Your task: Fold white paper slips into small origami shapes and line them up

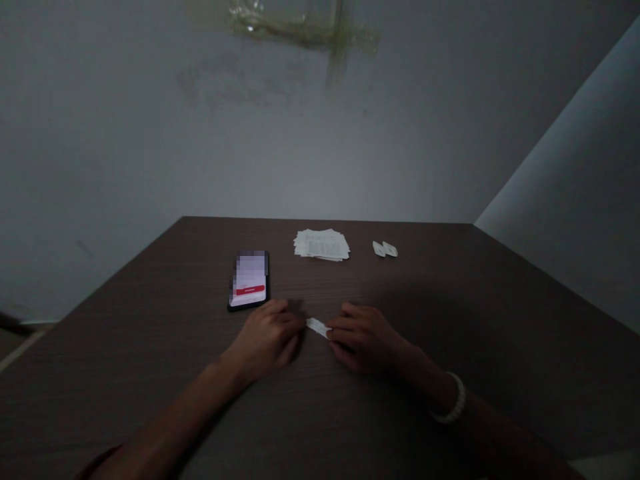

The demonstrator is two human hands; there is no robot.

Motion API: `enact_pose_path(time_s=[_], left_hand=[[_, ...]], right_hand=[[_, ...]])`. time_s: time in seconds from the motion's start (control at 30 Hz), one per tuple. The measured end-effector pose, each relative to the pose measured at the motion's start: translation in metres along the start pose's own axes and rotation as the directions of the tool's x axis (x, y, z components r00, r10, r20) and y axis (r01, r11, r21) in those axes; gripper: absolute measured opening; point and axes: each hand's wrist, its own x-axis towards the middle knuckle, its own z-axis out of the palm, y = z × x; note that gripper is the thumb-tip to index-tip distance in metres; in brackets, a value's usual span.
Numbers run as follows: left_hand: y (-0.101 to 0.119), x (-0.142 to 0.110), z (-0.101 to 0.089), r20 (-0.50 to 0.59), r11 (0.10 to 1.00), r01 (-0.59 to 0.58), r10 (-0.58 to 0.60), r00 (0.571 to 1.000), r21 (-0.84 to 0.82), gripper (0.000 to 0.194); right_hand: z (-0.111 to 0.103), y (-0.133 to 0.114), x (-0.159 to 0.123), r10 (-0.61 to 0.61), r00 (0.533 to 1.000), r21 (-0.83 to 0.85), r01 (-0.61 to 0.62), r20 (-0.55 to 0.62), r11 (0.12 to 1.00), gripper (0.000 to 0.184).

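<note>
A narrow strip of folded white paper (318,327) lies between my two hands, just above the dark wooden table (320,427) or resting on it; I cannot tell which. My left hand (273,337) is closed, its fingertips at the strip's left end. At the right end, my right hand (364,335) pinches the paper between thumb and fingers. A pale beaded bracelet (457,400) circles my right wrist.
Beyond my left hand lies a phone (249,280) with its screen lit. Further back sits a loose stack of printed paper sheets (323,245). Two small folded paper pieces (385,249) lie to its right. A grey wall (320,153) rises behind the table's far edge.
</note>
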Motion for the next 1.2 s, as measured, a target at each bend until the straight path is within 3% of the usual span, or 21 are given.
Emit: enact_pose_path(time_s=[0.4,0.73,1.2], left_hand=[[0.003,0.003,0.013,-0.121,0.978,0.087,-0.112,0.986,-0.192,0.027],[0.005,0.01,0.015,-0.131,0.891,0.17,-0.245,0.961,-0.421,0.019],[0.01,0.011,0.008,-0.108,0.861,0.14,-0.219,0.97,-0.488,0.021]], right_hand=[[0.005,0.003,0.007,0.295,0.955,0.104,-0.29,-0.033,0.951,0.013],[0.012,-0.002,0.014,0.369,0.921,0.225,-0.335,-0.128,0.915,0.006],[0.016,-0.004,0.019,0.382,0.876,0.214,-0.329,-0.294,0.92,0.01]])
